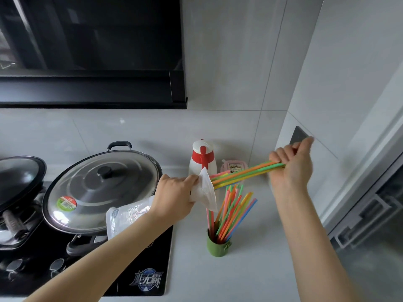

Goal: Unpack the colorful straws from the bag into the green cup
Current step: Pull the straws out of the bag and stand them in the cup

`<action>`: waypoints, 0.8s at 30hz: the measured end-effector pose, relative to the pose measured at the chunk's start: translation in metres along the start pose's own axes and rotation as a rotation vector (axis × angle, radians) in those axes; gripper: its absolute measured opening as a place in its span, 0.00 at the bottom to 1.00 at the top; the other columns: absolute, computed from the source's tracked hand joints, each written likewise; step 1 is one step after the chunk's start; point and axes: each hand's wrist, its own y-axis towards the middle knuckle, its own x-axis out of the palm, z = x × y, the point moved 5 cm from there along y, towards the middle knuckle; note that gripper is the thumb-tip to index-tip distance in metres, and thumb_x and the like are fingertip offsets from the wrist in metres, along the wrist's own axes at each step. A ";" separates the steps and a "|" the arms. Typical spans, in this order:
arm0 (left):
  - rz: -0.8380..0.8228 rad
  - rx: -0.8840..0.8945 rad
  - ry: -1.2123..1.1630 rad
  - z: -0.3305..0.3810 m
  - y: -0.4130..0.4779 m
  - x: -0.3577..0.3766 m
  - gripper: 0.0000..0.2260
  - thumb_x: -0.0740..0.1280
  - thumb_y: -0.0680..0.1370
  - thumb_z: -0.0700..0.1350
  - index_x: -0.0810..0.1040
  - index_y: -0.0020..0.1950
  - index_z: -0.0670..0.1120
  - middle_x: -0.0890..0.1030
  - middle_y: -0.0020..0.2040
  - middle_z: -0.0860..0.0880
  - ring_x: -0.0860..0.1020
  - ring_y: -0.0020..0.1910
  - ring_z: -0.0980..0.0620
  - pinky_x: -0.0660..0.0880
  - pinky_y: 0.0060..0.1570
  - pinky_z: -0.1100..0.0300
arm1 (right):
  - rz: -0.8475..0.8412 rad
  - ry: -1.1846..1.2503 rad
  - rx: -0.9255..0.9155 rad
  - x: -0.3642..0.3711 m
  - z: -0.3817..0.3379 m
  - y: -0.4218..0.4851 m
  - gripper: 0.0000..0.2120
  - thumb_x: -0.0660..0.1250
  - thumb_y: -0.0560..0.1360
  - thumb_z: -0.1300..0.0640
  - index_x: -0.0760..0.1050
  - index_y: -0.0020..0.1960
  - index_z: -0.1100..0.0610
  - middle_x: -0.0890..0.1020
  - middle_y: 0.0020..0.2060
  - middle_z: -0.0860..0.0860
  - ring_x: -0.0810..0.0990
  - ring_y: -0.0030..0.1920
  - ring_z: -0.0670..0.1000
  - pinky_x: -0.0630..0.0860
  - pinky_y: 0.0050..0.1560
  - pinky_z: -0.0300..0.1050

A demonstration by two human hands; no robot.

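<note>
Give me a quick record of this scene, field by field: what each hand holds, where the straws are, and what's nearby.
left hand: grips the plastic bag at its mouth
right hand: closed on a bundle of straws, drawn partly out of the bag
green cup: upright on the counter, already holding many straws
nearby: lidded wok on the stove, white and red jug behind

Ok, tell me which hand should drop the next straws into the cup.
The right hand. It already grips a bundle of straws pulled nearly out of the bag, above and behind the cup. The left hand is busy holding the bag.
</note>
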 end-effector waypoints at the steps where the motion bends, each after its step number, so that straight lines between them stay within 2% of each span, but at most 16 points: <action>1: 0.007 0.000 0.019 -0.004 0.000 0.001 0.19 0.77 0.56 0.44 0.79 0.45 0.46 0.80 0.26 0.50 0.77 0.23 0.44 0.63 0.30 0.60 | -0.002 0.022 -0.018 0.000 -0.009 0.005 0.22 0.58 0.79 0.45 0.60 0.29 0.52 0.56 0.20 0.46 0.53 0.22 0.47 0.56 0.22 0.38; 7: -0.032 -0.084 0.130 -0.038 0.007 0.001 0.19 0.78 0.56 0.43 0.79 0.45 0.45 0.81 0.26 0.47 0.78 0.24 0.43 0.62 0.33 0.60 | 0.097 0.048 -0.163 -0.023 -0.071 0.028 0.23 0.58 0.78 0.44 0.58 0.28 0.52 0.54 0.23 0.47 0.52 0.24 0.48 0.56 0.24 0.38; 11: -0.114 -0.119 0.160 -0.050 0.012 0.000 0.17 0.71 0.67 0.47 0.75 0.54 0.46 0.84 0.41 0.46 0.81 0.41 0.43 0.61 0.38 0.59 | 0.177 -0.079 -0.246 -0.046 -0.083 0.028 0.22 0.58 0.77 0.44 0.57 0.29 0.52 0.54 0.26 0.48 0.52 0.26 0.50 0.56 0.27 0.40; 13: -0.146 -0.151 0.157 -0.053 0.013 0.001 0.18 0.69 0.70 0.49 0.73 0.57 0.47 0.84 0.44 0.47 0.81 0.45 0.43 0.62 0.39 0.59 | 0.157 -0.179 -0.251 -0.049 -0.067 0.023 0.23 0.58 0.78 0.44 0.57 0.29 0.52 0.55 0.23 0.47 0.53 0.24 0.50 0.55 0.26 0.40; 17: -0.199 -0.161 0.189 -0.048 0.012 0.011 0.18 0.69 0.70 0.51 0.72 0.57 0.48 0.83 0.45 0.49 0.80 0.46 0.44 0.60 0.40 0.59 | 0.024 -0.350 -0.213 -0.052 0.002 0.008 0.24 0.58 0.79 0.46 0.56 0.29 0.54 0.58 0.18 0.46 0.55 0.19 0.47 0.54 0.24 0.39; 24: -0.237 -0.144 0.210 -0.045 0.005 0.018 0.18 0.68 0.71 0.50 0.71 0.58 0.49 0.83 0.46 0.49 0.80 0.47 0.44 0.61 0.41 0.58 | -0.150 -0.578 -0.195 -0.050 0.079 -0.001 0.22 0.58 0.80 0.49 0.58 0.30 0.56 0.61 0.18 0.45 0.57 0.20 0.47 0.53 0.24 0.43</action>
